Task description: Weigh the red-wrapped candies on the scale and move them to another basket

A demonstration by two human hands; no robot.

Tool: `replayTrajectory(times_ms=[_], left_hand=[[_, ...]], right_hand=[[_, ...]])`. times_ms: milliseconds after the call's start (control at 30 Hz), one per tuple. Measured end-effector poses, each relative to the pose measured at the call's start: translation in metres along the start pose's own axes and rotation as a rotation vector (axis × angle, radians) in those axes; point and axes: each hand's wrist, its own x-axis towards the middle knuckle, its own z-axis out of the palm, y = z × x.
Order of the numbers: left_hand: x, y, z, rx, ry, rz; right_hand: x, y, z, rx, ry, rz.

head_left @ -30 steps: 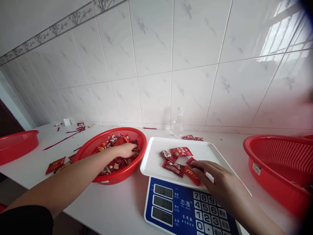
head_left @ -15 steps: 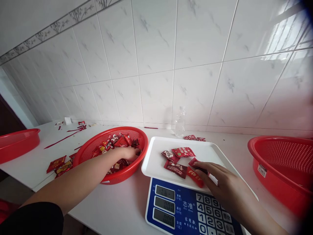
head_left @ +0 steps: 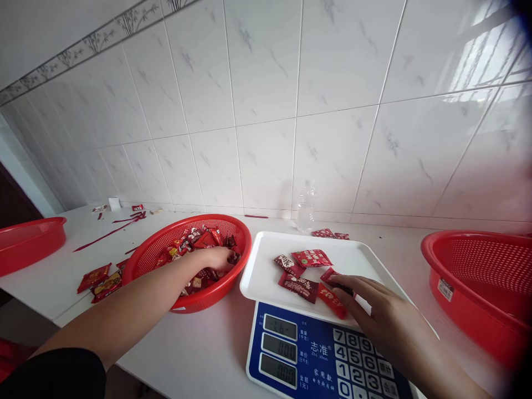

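Observation:
My left hand (head_left: 221,259) reaches into the red plastic basket (head_left: 145,250) filled with small wrapped candies (head_left: 205,240). Its fingers are curled down at the basket's right side, around a dark red wrapped candy (head_left: 234,258), and are partly hidden. Over the white tray (head_left: 260,266) of the scale, my right hand (head_left: 376,305) is closed, with a red wrapped candy (head_left: 328,274) between thumb and fingers. Several red and maroon packets (head_left: 300,286) lie on the tray just left of that hand. The scale's blue panel (head_left: 320,332) is partly covered by my right forearm.
A second red basket (head_left: 446,277) stands at the right, another (head_left: 33,244) at the far left. A clear bottle (head_left: 306,208) stands by the tiled wall, near two packets (head_left: 323,233). Loose packets (head_left: 95,277) lie left of the filled basket, with red ribbon (head_left: 110,235) behind them.
My left hand has shifted slightly within the basket, and a dark wrapper now shows at its fingertips. My right hand stays almost still over the tray.

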Motion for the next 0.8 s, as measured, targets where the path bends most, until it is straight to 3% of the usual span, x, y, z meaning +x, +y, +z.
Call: replayTrajectory(times_ms=[133, 467, 800], left_hand=[[-0.003, 0.003, -0.001, 0.036, -0.035, -0.053], [-0.003, -0.003, -0.007, -0.009, -0.008, -0.002], [-0.011, -0.019, -0.037, -0.177, 0.137, 0.05]], right_hand=[[0.0, 0.0, -0.001, 0.004, -0.005, 0.002], [0.0, 0.001, 0.0, 0.003, -0.028, 0.029], [0.0, -0.001, -0.003, 0.021, -0.037, 0.031]])
